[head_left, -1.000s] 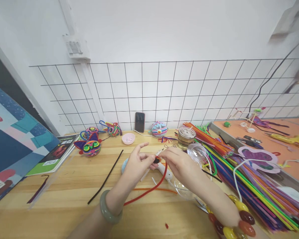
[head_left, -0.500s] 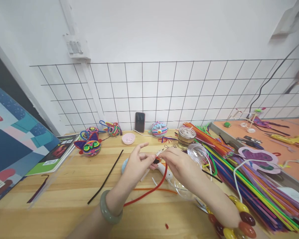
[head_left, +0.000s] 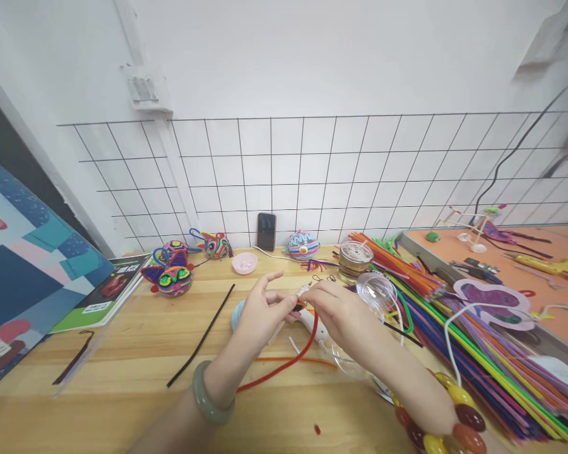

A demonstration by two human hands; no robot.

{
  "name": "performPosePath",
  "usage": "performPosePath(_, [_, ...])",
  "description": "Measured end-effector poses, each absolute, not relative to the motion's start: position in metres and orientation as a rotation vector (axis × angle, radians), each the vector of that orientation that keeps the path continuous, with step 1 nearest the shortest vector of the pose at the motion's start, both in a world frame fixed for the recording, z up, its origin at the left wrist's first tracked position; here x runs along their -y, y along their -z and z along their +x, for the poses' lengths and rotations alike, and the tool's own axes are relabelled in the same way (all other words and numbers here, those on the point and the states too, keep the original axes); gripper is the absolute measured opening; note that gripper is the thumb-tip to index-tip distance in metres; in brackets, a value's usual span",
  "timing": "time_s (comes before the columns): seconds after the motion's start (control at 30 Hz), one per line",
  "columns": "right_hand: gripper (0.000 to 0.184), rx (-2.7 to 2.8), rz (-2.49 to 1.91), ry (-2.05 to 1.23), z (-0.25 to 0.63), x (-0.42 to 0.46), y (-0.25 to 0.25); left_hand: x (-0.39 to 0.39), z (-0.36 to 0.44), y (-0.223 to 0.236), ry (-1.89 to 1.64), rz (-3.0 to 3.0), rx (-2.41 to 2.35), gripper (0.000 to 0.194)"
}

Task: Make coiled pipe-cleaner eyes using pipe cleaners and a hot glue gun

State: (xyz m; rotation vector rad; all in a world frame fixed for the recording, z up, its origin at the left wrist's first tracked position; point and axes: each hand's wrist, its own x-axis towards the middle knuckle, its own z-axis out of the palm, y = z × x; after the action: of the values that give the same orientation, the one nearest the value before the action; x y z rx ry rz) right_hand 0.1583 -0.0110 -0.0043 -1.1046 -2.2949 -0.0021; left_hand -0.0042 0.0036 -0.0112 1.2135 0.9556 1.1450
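Observation:
My left hand is closed in a pinch on a small dark and orange-red piece, largely covered by the fingers. Close against it, my right hand pinches a red pipe cleaner near its upper end. The rest of that stem curves down and left towards my left wrist. Beneath the hands lies a white glue gun, partly hidden. A light-blue ball shows behind my left hand. An orange pipe cleaner crosses behind the red one.
Black pipe cleaner lies left. Colourful wrapped ornaments, a pink dish, a phone and a glass jar stand along the back. Bundled pipe cleaners and a white cable lie right; scissors sit under my right forearm.
Both hands stay together with only slight finger movement around the small dark piece. The whole view shifts very slightly; nothing else on the table has moved.

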Motion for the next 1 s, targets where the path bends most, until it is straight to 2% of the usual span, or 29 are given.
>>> performPosePath(0.77, [0.026, 2.316, -1.146, 0.016, 0.1584, 0.0098, 0.0059, -0.0024, -0.0036, 0.0098, -1.136, 1.219, -0.946, 0.062])
performPosePath(1.0, [0.025, 2.314, -1.135, 0.020, 0.1577, 0.0100, 0.0057, -0.0031, -0.0026, 0.0096, -1.149, 1.202, -0.929, 0.068])
